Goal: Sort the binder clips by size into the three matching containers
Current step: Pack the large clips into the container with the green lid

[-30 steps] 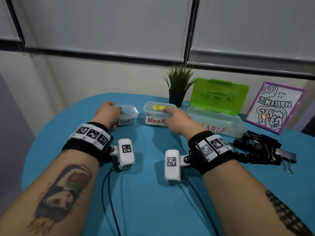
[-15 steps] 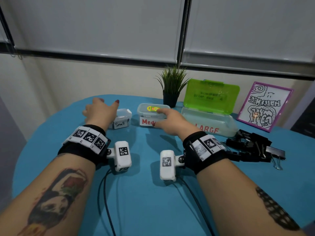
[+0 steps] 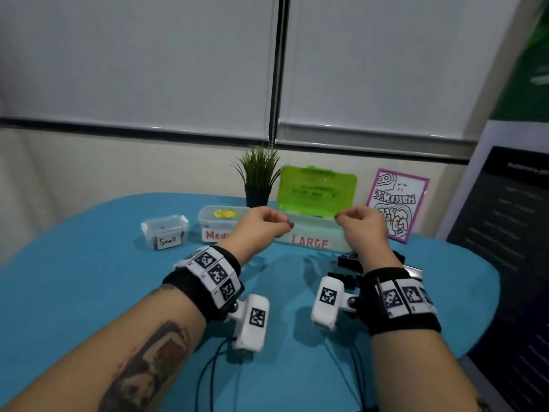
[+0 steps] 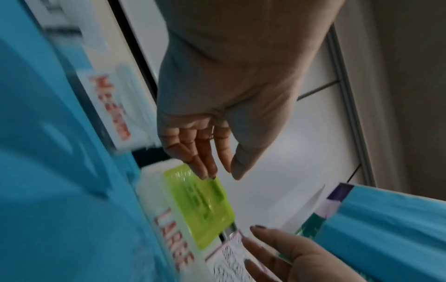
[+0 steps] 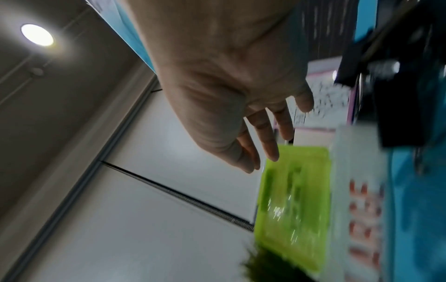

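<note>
Three clear containers stand in a row at the back of the blue table: Small point(image 3: 165, 230), Medium point(image 3: 218, 223) and LARGE point(image 3: 309, 237), whose green lid point(image 3: 316, 188) stands open. Both hands hover side by side in front of the LARGE container, above the table. My left hand point(image 3: 283, 226) has loosely curled fingers and holds nothing; the left wrist view shows it point(image 4: 217, 171) empty. My right hand point(image 3: 341, 217) is also relaxed and empty point(image 5: 260, 158). A pile of black binder clips point(image 3: 346, 261) lies under my right wrist, partly hidden.
A small potted plant point(image 3: 258, 179) stands behind the Medium container. A purple-framed drawing point(image 3: 398, 203) leans at the back right. A dark board point(image 3: 505, 263) stands right of the table. Cables point(image 3: 208, 376) trail over the blue tabletop point(image 3: 89, 278) near me.
Both hands left the Small and Medium containers and moved right and upward, to in front of the LARGE container. The head view has swung right.
</note>
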### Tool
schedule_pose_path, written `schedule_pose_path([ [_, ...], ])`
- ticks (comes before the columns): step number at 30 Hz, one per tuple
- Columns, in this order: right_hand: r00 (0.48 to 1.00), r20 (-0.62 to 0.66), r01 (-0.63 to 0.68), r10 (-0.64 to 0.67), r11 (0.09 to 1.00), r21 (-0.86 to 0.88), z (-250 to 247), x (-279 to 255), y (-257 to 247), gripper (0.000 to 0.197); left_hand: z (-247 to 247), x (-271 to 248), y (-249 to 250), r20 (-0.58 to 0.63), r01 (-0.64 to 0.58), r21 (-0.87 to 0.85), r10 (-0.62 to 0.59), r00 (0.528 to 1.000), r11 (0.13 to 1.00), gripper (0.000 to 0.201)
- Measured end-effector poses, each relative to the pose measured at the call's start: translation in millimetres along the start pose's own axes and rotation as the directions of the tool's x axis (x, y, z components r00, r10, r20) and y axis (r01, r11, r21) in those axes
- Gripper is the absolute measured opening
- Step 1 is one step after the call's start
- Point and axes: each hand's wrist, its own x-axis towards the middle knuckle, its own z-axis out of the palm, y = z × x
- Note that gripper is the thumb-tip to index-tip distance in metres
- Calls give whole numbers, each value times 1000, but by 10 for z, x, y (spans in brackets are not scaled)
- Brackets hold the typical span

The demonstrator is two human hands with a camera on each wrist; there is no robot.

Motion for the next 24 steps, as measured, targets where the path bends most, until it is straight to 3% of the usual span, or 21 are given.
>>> schedule_pose_path([
  [4,991,-37,-136,131,947,-291,-286,109,392,23,448,63,85,158,44,88,-57,986,995,16],
  [7,989,86,-72,120,901,-428,-316,73,507,41,722,78,99,325,66,133,-107,940,989,27],
  [9,977,164,-26,135,843,-538,-302,59,517,43,848,77,65,464,-8,286,-131,876,958,42],
  [11,961,218,-9,171,803,-596,-273,70,506,32,920,87,46,531,-136,468,-155,833,873,49],
  [14,947,263,7,184,808,-590,-227,90,487,16,960,114,43,522,-188,544,-154,839,817,46],
  [20,943,306,108,131,749,-653,-211,57,510,17,997,164,-74,487,-149,564,-182,854,813,34],
  [24,940,319,124,120,752,-647,-209,17,526,21,889,206,-21,506,-155,593,-216,835,790,32],
])
